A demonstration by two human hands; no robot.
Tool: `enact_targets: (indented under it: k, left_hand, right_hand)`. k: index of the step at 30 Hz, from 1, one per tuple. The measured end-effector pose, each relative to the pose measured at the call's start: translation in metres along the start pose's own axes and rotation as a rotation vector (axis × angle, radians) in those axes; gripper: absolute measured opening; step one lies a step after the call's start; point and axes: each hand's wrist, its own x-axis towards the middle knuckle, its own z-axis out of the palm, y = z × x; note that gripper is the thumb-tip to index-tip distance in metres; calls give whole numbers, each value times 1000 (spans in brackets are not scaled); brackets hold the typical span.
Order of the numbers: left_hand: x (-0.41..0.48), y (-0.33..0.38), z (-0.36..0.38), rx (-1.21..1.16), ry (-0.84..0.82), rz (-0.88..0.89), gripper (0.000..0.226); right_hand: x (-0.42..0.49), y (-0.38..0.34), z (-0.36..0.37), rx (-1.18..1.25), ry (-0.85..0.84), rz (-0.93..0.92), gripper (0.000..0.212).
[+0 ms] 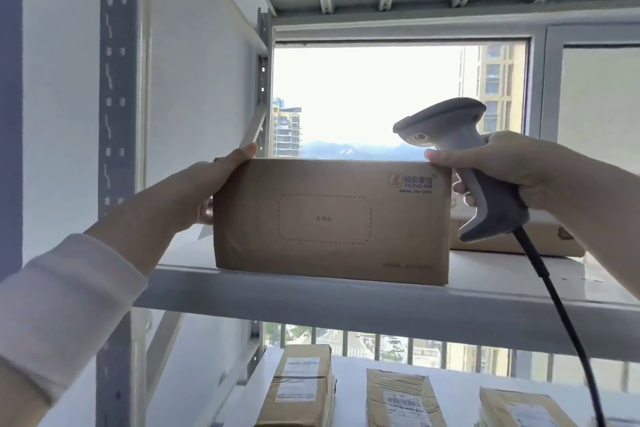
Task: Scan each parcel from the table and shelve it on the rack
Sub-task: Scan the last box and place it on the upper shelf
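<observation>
Sleeve: white left sleeve at bottom-left, bare forearm reaching up and right toward the shelf.
Left hand: left hand grips the parcel's left end. Thumb lies on the top left corner, fingers wrap the end face and are mostly hidden.
Parcel: brown cardboard parcel stands on its long edge, broad face to camera. Dashed rounded rectangle printed mid-face, red and green logo top right. Bottom edge sits on the shelf board, near the front lip.
Right hand: right hand has its fingers curled round the scanner handle. One digit rests on the parcel's top right corner.
Scanner: grey pistol-type scanner, head above the parcel's top right corner, handle just beside its right end.
Cable: black cable drops from the handle base and exits at the bottom right.
Shelf: white shelf with a grey front beam.
Second parcel: flat brown second parcel lies on the same shelf, right of the first, behind the scanner. Contact between them: cannot tell.
Lower parcels: three taped, labelled lower parcels side by side one level down.
Upright: grey perforated rack upright at left.
Window: bright window behind the rack, towers and hills outside.
</observation>
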Motion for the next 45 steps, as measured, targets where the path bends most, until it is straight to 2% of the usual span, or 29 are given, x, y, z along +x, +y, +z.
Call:
enact_targets:
  k: [2, 5, 7, 9, 12, 15, 19, 28, 34, 45]
  left_hand:
    - [4, 2, -5, 188, 84, 152, 75]
    - [-5, 19, -7, 431, 162, 495, 83]
    - [-16, 32, -3, 566, 45, 662, 83]
    - [-21, 41, 4, 744, -78, 715, 81]
    - [-16, 44, 18, 933, -175, 699, 74]
    - [-7, 41, 28, 948, -220, 696, 69]
    - [1, 39, 29, 930, -180, 726, 61]
    - [31, 38, 36, 912, -232, 693, 68]
    - [64, 33, 34, 860, -283, 630, 67]
    - [111, 27, 50, 859, -326, 512, 62]
  right_hand:
    - [-1, 0, -2, -31, 14, 4, 36]
    - [-4, -7, -7, -76, 102, -50, 39]
    - [-7, -16, -8, -111, 164, -132, 42]
    - [-9, -26, -5, -210, 207, -232, 46]
    - [-13, -40, 9, -445, 172, -362, 43]
    - [-11, -47, 30, -661, 118, -461, 43]
    - [-1, -46, 50, -843, 113, -507, 47]
    - [31, -36, 59, -854, 112, -427, 43]
    - [57, -33, 62, -801, 89, -351, 38]
    - [107, -13, 75, -743, 94, -326, 35]
